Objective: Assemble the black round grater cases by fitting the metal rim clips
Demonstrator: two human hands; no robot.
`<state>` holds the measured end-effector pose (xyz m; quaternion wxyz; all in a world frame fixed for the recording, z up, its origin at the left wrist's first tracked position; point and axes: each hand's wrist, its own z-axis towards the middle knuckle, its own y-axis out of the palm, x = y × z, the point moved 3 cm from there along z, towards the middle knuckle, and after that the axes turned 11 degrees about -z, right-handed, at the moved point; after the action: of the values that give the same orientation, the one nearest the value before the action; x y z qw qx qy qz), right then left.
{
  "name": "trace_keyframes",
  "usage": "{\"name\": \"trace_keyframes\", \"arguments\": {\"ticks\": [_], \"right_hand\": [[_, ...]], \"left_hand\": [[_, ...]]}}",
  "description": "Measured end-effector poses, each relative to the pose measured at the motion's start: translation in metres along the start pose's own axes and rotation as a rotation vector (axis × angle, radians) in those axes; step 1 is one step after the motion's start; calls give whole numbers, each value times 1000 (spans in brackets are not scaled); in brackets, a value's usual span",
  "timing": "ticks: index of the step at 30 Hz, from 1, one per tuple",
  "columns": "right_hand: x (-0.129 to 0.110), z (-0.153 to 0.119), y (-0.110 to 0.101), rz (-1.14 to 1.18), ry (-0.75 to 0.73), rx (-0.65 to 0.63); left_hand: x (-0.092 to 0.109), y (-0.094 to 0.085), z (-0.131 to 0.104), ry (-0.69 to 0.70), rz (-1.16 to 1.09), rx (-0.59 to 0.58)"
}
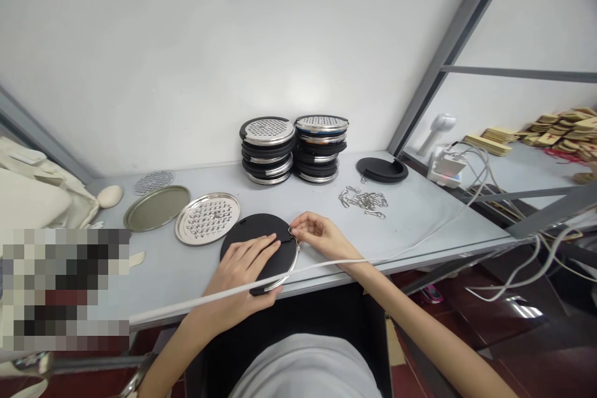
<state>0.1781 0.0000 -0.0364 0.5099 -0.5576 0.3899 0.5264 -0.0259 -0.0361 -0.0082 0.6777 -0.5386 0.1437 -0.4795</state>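
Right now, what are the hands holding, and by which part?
The left hand holds the disc, fingers across its top, thumb at its near edge. The right hand pinches a metal piece at the disc's right edge; which part, I can't tell.

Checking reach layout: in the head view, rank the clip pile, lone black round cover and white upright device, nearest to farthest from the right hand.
From the right hand:
1. Clip pile: to its right, slightly farther back.
2. Black round cover: right, behind the clip pile.
3. White upright device: far right, past the slanting grey post.
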Motion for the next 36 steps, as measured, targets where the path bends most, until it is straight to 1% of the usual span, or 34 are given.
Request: {"name": "trace_keyframes", "arguments": {"ticks": [11, 16, 22, 29, 36], "right_hand": [[3, -1, 1, -22, -25, -21], [2, -1, 0, -44, -8, -22], [2, -2, 1, -6, 13, -37], [0, -2, 2, 67, 54, -62], [-1, -1, 1, 74, 28, -80]], "left_hand": [[1, 0, 0, -7, 2, -11], [0, 1, -1, -16, 2, -11], [0, 0, 0, -7, 0, -1], [0, 0, -1, -8, 14, -17], [0, 1, 0, -13, 19, -26]]}}
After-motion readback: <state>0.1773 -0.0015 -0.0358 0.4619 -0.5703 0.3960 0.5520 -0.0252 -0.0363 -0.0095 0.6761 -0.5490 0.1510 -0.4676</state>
